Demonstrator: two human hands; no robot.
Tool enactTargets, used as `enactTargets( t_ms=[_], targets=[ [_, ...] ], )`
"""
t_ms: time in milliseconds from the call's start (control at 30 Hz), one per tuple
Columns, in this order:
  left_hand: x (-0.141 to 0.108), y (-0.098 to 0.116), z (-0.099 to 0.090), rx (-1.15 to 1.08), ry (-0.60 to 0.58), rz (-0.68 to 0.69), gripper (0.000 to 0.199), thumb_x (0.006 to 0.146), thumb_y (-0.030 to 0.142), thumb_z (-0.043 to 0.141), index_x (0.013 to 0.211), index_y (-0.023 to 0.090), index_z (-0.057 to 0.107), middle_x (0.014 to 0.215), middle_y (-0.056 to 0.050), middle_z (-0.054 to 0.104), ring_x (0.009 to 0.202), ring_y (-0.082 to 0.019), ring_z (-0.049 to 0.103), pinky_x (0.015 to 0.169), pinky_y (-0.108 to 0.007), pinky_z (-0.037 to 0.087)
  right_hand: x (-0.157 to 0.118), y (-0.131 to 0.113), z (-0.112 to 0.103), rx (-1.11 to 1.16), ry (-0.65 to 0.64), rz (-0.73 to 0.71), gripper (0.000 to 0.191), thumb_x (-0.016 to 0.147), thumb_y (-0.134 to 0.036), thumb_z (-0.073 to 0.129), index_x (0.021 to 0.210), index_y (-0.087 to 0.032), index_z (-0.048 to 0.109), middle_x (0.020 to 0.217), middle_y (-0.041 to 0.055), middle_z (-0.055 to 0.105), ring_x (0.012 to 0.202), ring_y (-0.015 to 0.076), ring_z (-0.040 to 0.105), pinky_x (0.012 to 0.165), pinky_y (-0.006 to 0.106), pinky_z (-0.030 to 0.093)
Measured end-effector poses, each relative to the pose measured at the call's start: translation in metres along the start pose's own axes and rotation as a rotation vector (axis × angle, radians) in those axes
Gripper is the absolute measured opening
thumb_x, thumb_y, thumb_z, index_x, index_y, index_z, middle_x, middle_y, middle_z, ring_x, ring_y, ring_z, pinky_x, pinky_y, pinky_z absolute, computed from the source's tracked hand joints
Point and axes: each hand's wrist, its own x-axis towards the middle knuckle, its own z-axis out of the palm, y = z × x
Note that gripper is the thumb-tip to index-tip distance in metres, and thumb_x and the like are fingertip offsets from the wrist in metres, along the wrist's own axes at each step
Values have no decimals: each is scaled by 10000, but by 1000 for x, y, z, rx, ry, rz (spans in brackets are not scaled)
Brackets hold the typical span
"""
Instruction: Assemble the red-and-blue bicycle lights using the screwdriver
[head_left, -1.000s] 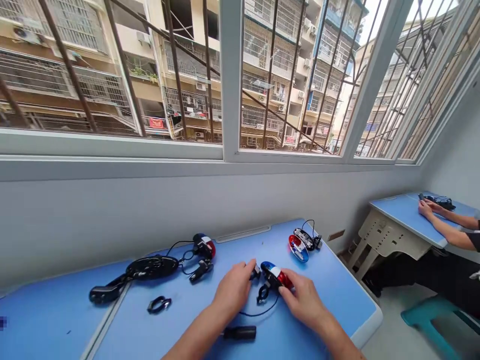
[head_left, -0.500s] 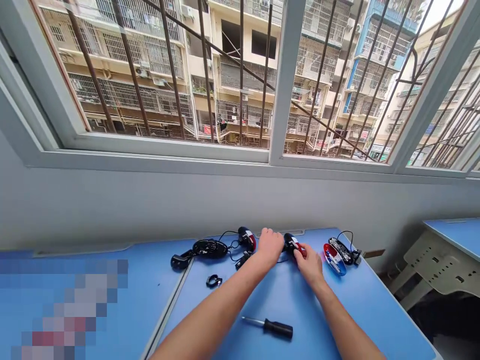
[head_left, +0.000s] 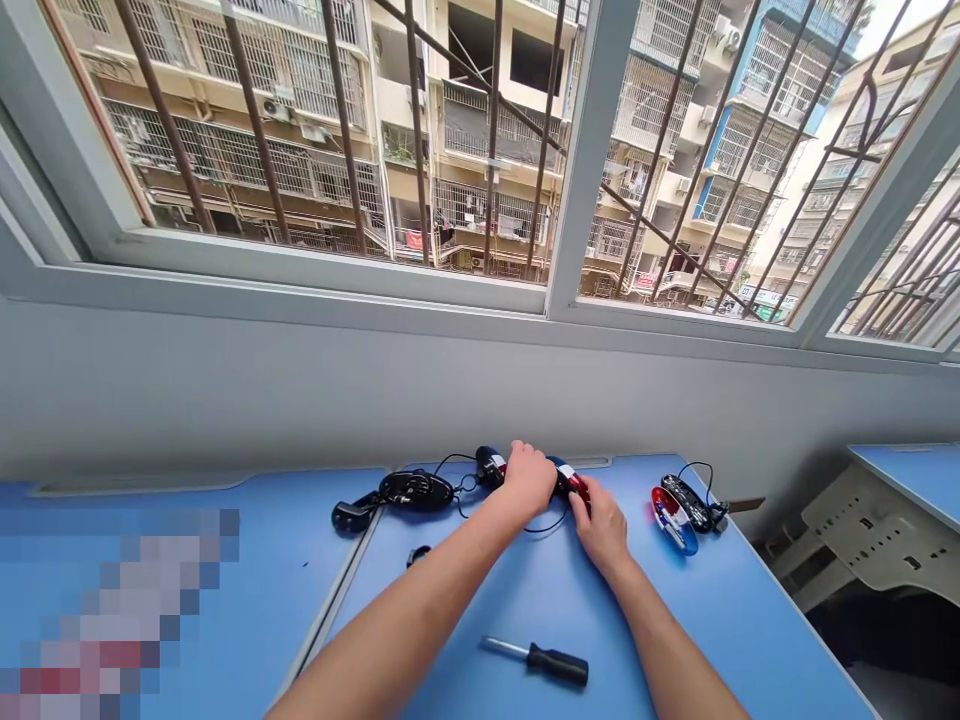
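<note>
My right hand (head_left: 602, 525) grips a computer mouse (head_left: 574, 480) with a red, white and dark shell, fingers along its right side. My left hand (head_left: 531, 478) is closed beside it with the fingers curled down. What it holds is hidden behind the hand. Just left of that hand lies a second mouse (head_left: 489, 463) in similar colours, partly covered. A thin black cable (head_left: 547, 528) loops on the desk below the hands. Nearer to me, between my forearms, a black-handled screwdriver (head_left: 556, 664) lies flat.
Left of the hands lie a black mouse (head_left: 416, 491) and a black part (head_left: 354, 515). A black ring-like coil (head_left: 418, 553) is partly behind my left forearm. On the right sit a red-and-blue shell (head_left: 675, 522) and an opened mouse base (head_left: 688, 500). The blue desk (head_left: 637, 670) meets the wall.
Both hands have shifted slightly left with the mouse in my right hand, closer to the second mouse. My left forearm now partly covers the black coil. The screwdriver stays in place.
</note>
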Motion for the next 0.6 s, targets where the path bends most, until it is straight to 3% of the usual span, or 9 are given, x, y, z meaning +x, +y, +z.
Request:
enactTargets(
  t_ms=[233, 300, 367, 500, 600],
  targets=[
    [-13, -5, -8, 50, 75, 13, 281, 924, 305, 578, 1165, 159, 570, 1175, -79, 602, 992, -225, 618, 838, -431, 524, -1, 1, 4, -40, 26, -98, 430, 880, -264, 495, 1307, -209, 509, 1157, 81, 665, 1014, 237, 599, 847, 343, 478],
    [-18, -4, -13, 36, 131, 35, 150, 889, 143, 541, 964, 98, 662, 1014, -151, 661, 977, -291, 614, 843, -451, 466, -1, 1, 6, -53, 39, -107, 472, 870, -256, 510, 1336, -188, 481, 1143, 94, 670, 1000, 248, 601, 838, 356, 487],
    [-27, 0, -21, 25, 188, 66, 189, 835, 88, 512, 943, 92, 668, 997, -184, 659, 955, -322, 611, 808, -457, 441, -1, 1, 8, -61, 60, -116, 516, 858, -251, 526, 1362, -174, 449, 1177, 102, 652, 1022, 256, 590, 856, 371, 487],
    [-58, 23, -27, -22, 313, 252, 280, 803, 92, 477, 1021, 155, 641, 1062, -129, 655, 987, -273, 598, 855, -414, 426, 2, 2, 14, -60, 117, -121, 562, 838, -243, 547, 1382, -184, 418, 1252, 111, 600, 1085, 258, 562, 903, 388, 478],
    [-89, 50, -3, -272, 745, 565, 275, 766, 81, 459, 926, 215, 637, 1036, -81, 686, 950, -228, 622, 886, -407, 432, 3, 4, 16, -53, 150, -126, 545, 830, -239, 551, 1359, -158, 443, 1254, 135, 586, 1089, 274, 553, 891, 402, 490]
  ],
)
